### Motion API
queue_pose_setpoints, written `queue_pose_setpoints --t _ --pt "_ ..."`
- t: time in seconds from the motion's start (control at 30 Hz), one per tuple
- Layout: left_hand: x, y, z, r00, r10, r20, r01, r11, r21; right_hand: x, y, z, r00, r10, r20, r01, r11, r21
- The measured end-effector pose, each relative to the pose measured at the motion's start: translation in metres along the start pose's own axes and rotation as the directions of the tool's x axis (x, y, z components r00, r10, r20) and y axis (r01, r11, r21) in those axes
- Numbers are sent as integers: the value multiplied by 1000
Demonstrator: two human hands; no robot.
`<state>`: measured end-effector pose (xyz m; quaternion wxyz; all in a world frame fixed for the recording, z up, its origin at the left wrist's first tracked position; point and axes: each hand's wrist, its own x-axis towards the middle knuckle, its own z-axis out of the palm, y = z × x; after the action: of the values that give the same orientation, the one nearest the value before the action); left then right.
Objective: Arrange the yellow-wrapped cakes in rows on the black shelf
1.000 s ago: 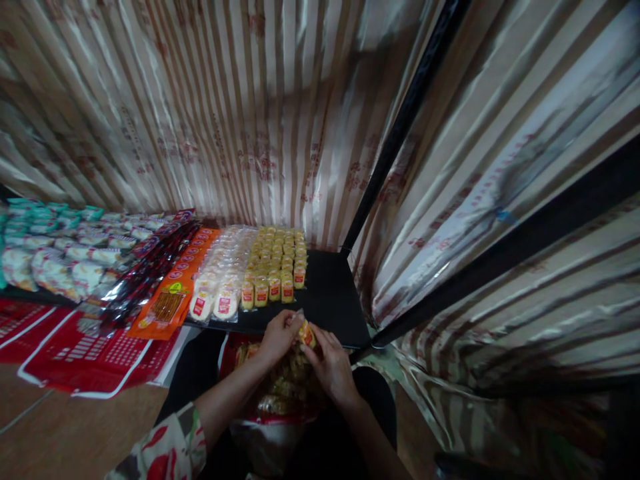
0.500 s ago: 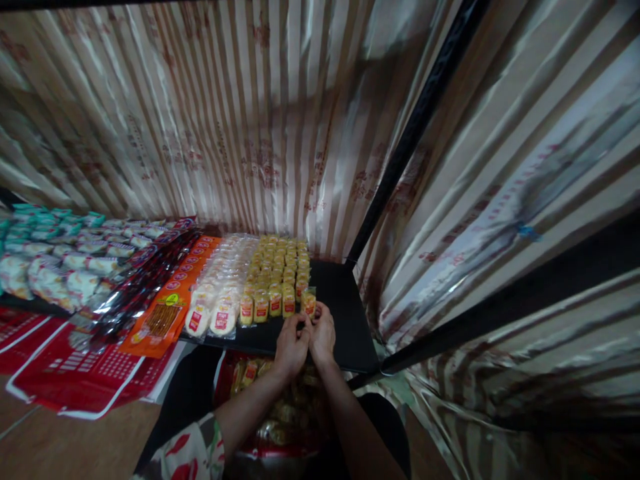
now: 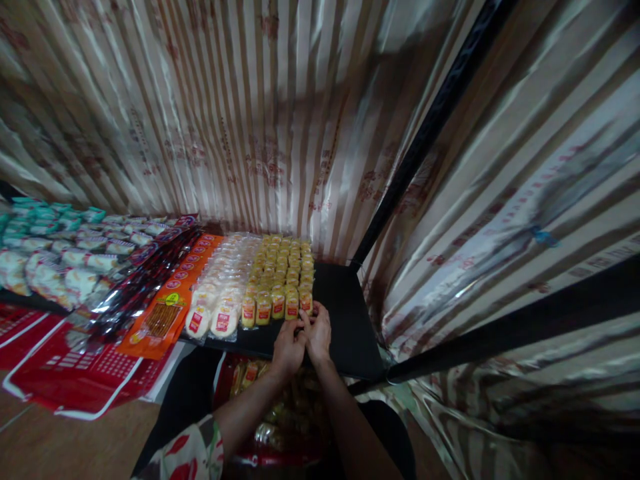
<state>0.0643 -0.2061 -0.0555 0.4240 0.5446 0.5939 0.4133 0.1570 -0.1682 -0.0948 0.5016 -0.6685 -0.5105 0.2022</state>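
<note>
the end yellow packet (image 3: pixel 305 300) is stood at the front right corner of the rows of yellow packets (image 3: pixel 283 270) on the black shelf (image 3: pixel 347 327). its lower front is touched by the right hand (image 3: pixel 319 333), whose fingers are curled and partly closed; the left hand (image 3: pixel 290 348) is held just beside it, fingertips bent and drawn together. whether anything is gripped by either cannot be told. red labels with pale marks, too small to be read, are borne by the yellow packets and the white packets (image 3: pixel 223 321). on the orange packet (image 3: pixel 157 323), brown sticks are pictured beneath a yellow-green oval and round emblems. blurred reddish characters are printed on the striped curtain (image 3: pixel 280 113).
</note>
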Motion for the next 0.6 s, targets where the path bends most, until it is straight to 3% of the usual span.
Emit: queue_pose_setpoints --t 0.1,0.3,0.6 --pt "2 -3 -1 1000 -21 -19 21 1000 -13 -1 0 -1 1000 -17 2 17 1000 -19" --pt "6 -8 -2 999 -43 -33 42 999 -27 0 -6 1 995 -87 -56 71 969 -238" --pt "7 -19 -1 1000 -19 -11 18 999 -40 -2 -9 2 999 -40 -26 31 962 -270"
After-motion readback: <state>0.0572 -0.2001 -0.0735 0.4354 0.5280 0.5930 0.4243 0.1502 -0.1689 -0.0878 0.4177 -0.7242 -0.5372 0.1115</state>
